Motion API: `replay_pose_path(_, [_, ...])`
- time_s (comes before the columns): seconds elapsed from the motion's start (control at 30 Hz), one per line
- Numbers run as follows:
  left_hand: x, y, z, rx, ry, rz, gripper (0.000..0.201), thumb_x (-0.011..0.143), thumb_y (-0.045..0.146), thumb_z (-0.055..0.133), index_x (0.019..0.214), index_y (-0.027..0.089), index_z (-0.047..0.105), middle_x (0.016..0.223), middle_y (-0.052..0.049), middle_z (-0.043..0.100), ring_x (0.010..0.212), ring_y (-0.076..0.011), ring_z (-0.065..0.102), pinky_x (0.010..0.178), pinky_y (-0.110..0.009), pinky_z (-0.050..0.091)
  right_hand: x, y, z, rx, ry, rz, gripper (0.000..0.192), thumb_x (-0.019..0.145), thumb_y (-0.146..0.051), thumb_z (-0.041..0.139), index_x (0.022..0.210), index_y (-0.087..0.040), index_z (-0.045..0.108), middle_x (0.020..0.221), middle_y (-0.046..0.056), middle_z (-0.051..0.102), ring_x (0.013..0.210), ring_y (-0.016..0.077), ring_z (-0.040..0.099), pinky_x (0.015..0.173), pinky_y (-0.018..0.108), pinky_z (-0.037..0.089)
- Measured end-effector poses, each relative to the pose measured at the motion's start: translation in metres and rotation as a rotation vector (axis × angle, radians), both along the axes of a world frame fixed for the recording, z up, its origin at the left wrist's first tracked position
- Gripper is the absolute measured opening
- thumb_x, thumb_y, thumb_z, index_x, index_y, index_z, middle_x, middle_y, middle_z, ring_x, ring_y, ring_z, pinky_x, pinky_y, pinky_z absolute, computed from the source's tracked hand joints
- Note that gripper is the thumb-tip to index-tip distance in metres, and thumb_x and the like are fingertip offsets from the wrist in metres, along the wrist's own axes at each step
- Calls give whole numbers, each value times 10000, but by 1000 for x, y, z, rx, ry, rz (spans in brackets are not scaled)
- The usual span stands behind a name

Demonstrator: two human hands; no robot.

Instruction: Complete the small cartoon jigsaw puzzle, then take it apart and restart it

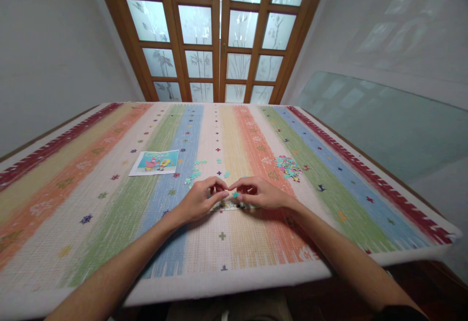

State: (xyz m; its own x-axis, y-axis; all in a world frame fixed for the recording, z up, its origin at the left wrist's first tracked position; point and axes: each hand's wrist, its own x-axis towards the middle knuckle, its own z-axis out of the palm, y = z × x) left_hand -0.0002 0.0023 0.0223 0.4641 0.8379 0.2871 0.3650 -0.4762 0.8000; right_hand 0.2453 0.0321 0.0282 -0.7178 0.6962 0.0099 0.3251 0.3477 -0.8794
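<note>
puzzle strip (232, 206) pinned under left hand (200, 198) and right hand (259, 193), fingertips meeting.

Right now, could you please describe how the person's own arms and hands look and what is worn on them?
Both forearms are bare, with no sleeves over them. The left hand and the right hand wear no gloves, and no rings or watch can be seen. Only at the bottom right corner does a dark edge show at the right arm, perhaps a sleeve.
</note>
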Motion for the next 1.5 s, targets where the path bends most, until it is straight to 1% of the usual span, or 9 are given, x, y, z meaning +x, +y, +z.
replay_pose_path(0.07, [-14,8,1,97,98,59,168,954,341,574,944,201,667,859,-48,685,773,-189,600,752,-350,478,9,6,3,46,-35,-19,279,898,-378,665,1084,-193,760,920,68,718,747,153,601,666,297,459])
replay_pose_path(0.17, [-45,25,1,227,250,199,151,916,294,572,986,197,664,903,-69,675,835,-220,603,820,-393,479,25,15,3,29,-42,-105,287,874,-396,685,1039,-177,769,878,80,726,752,170,636,685,310,486])
replay_pose_path(0.27, [-75,40,-3,270,392,308,135,850,276,604,936,203,680,856,-67,651,844,-246,591,860,-428,472,39,23,1,-19,-54,-165,330,846,-442,731,1038,-175,761,827,73,723,722,173,649,696,320,509])
replay_pose_path(0.37, [-90,48,-8,246,466,329,173,860,325,591,905,205,707,809,-67,631,811,-252,579,843,-433,474,50,28,-1,-49,-69,-174,330,820,-438,766,1027,-181,755,815,68,729,681,167,652,664,314,518])
replay_pose_path(0.73, [-83,46,-9,199,450,317,229,874,388,590,904,207,728,803,-58,631,880,-262,620,868,-410,485,52,28,-5,-180,-74,-121,307,800,-427,781,958,-165,764,811,79,764,668,156,659,590,272,509])
replay_pose_path(0.9, [-81,47,-13,191,399,336,185,837,372,625,867,209,708,760,-38,620,761,-232,589,809,-395,485,50,26,-2,-190,-92,-73,249,759,-369,799,908,-171,776,737,47,739,643,146,639,597,271,483])
replay_pose_path(1.13, [-78,46,-9,187,339,376,115,791,333,666,794,219,654,764,-35,655,748,-223,574,755,-368,469,48,26,1,-97,-157,-45,207,770,-331,765,882,-158,785,706,36,712,614,128,576,580,266,417])
replay_pose_path(1.3, [-74,43,-6,158,299,388,112,816,325,632,780,218,638,750,-38,666,726,-220,595,725,-364,464,48,25,1,-107,-182,-8,224,781,-336,744,900,-153,792,707,38,710,606,127,563,570,268,401])
replay_pose_path(1.5, [-70,40,0,153,240,402,129,838,346,619,839,221,649,763,-32,686,724,-211,610,695,-344,458,50,27,0,-81,-214,5,232,782,-344,744,912,-160,799,693,32,704,602,130,558,571,269,396])
